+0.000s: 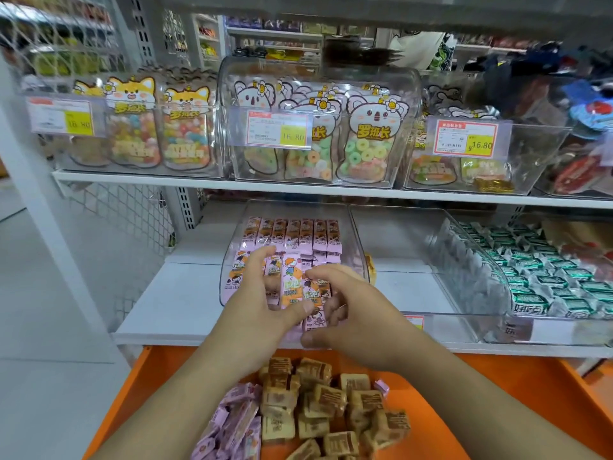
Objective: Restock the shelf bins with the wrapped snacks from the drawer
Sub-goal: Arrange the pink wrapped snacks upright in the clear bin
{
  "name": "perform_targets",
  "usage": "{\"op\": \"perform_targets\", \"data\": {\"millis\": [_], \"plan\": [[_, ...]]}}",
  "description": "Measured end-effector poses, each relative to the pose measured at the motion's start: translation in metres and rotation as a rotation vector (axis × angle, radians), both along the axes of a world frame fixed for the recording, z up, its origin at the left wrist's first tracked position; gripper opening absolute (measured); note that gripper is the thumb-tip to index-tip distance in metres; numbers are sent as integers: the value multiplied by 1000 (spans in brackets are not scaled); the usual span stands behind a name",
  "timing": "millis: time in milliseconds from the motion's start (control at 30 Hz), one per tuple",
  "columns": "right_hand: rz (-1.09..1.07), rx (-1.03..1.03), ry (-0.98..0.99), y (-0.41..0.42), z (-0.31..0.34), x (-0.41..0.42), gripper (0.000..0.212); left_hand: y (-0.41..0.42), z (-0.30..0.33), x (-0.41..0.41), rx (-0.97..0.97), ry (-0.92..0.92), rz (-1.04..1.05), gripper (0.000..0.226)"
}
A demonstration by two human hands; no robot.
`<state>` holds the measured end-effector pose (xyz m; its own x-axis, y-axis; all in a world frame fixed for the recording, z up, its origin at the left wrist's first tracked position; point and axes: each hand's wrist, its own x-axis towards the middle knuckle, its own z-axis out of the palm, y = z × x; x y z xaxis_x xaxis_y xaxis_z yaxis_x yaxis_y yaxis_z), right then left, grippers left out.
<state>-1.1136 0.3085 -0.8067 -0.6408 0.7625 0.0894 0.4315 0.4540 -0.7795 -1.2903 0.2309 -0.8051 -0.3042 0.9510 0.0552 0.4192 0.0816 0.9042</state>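
the wrapped snacks (292, 283), slim pink and orange packets, lay in a clear bin (232, 260) on the lower shelf (172, 300), a neat row standing along the back and a looser layer toward the open front, probably so labels face a shopper. both hands were inside the bin's front. the left hand (255, 290) lay palm down over the left packets, fingers spread and reaching back, thumb pressed against an orange packet; it seemed to be steadying or squaring the pile rather than carrying anything, though a packet under the palm could not be ruled out. the right hand (345, 303) was curled, fingertips pinching at the edge of the packets in the middle, thumb low at the bin's lip; whether it truly held one could not be told. both forearms rose from the orange drawer (497, 393) below, which held more pink packets (229, 423) beside a heap of brown wrapped cakes (331, 400), so plenty was left to move. next to the bin stood an empty clear bin (398, 247), then one of green-wrapped pieces (547, 277); candy bags (311, 141) filled the shelf above.
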Motion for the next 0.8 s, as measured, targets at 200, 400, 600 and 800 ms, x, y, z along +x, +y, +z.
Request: {"op": "perform_targets", "data": {"millis": [200, 400, 600, 800], "plan": [[-92, -19, 67, 7, -4, 3, 83, 3, 0, 0, -20, -6, -52, 57], [-119, 24, 25, 15, -5, 6, 78, 2, 1, -13, -210, 49, -350, 94], [-125, 77, -2, 22, -7, 0, 81, 8, -2, -15, -224, 425, -291, 95], [-130, 154, -10, 40, -10, -20, 81, 22, -2, -24, -148, 624, -251, 92]]}}
